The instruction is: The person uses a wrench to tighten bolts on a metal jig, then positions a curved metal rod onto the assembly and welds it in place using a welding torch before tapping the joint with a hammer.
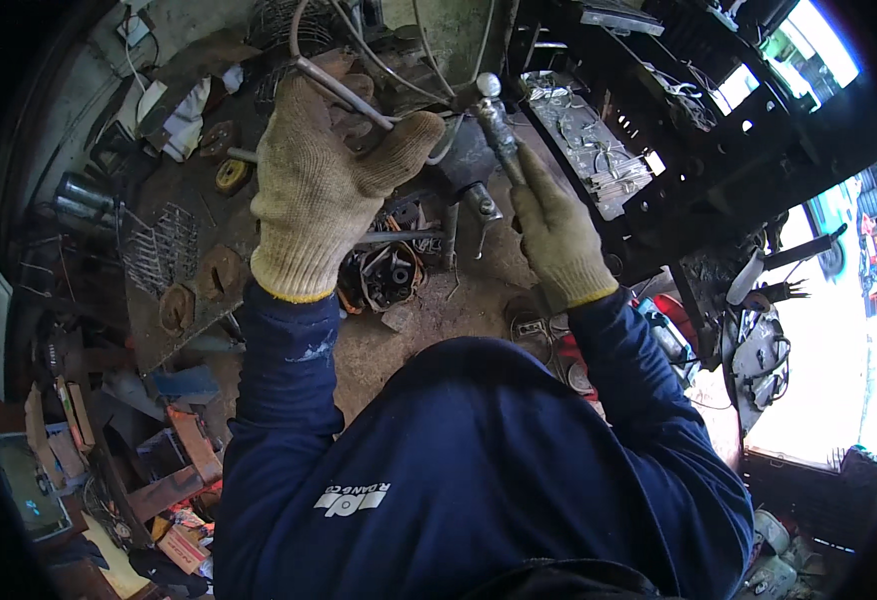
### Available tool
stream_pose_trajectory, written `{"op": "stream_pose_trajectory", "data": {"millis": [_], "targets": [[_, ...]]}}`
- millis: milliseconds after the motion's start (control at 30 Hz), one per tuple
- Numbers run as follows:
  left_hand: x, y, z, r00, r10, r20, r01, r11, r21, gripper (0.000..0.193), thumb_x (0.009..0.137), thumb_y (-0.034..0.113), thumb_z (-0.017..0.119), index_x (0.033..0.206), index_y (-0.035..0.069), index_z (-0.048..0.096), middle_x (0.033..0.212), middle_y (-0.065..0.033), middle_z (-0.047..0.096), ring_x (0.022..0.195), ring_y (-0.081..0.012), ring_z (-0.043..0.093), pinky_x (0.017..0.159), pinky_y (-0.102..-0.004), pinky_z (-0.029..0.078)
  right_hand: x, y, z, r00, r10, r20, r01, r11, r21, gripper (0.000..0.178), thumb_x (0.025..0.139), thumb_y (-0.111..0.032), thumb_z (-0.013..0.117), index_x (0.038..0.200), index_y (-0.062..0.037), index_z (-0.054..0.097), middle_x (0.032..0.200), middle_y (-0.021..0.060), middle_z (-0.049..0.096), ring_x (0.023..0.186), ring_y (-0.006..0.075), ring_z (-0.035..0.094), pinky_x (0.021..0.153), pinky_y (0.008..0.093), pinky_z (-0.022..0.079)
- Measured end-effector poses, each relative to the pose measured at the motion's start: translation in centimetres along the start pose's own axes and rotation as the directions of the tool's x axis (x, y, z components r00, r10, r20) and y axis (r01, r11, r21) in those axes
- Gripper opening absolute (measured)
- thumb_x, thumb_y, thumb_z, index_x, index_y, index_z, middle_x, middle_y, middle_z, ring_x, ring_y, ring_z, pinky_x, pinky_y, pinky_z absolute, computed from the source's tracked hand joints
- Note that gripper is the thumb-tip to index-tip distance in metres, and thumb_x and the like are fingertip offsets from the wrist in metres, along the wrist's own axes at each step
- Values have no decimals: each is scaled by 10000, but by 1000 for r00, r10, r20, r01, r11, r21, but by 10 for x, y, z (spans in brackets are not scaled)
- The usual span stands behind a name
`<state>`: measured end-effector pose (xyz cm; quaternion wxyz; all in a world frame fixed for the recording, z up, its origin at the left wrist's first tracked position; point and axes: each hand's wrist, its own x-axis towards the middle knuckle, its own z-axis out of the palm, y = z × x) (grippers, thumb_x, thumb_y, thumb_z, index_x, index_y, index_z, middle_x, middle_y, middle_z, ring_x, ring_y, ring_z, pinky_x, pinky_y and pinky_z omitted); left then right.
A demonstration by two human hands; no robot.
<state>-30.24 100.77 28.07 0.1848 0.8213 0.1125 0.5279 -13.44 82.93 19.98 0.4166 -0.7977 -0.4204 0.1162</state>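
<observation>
My left hand, in a pale knit glove, is at the upper middle with its thumb stretched to the right. A grey metal tube with a brownish hose at its upper end crosses its fingers, which curl about it and are partly hidden. My right hand, in a matching glove, closes round a shiny, ball-ended metal piece, one finger lying along it. Between the hands, a metal cylinder stands above the worktop. Below my left hand sits a round dark container of metal parts.
At left lie wire racks, rusty round plates and a yellow tape measure. A metal tray of thin rods sits at right, beside a dark perforated steel frame. Boxes and scrap crowd the lower left.
</observation>
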Motion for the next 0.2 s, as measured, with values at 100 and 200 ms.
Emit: {"op": "stream_pose_trajectory", "data": {"millis": [100,200], "targets": [[-3,3,-3,996,-84,39,85,996,-18,542,843,447,851,1096,29,616,834,-63,672,649,-149,656,566,-285,522,-8,3,2,995,-33,-99,44,994,103,566,1027,-296,565,1555,-147,422,1168,297,682,1089,430,685,918,453,534],[-6,-2,0,988,-146,58,151,982,-110,558,842,469,845,1129,44,624,834,-57,678,692,-176,680,613,-325,565,-1,-1,-2,1000,15,1,-15,1000,-12,626,1018,-312,599,1575,-122,384,1189,285,683,1086,420,695,918,457,535]]}}
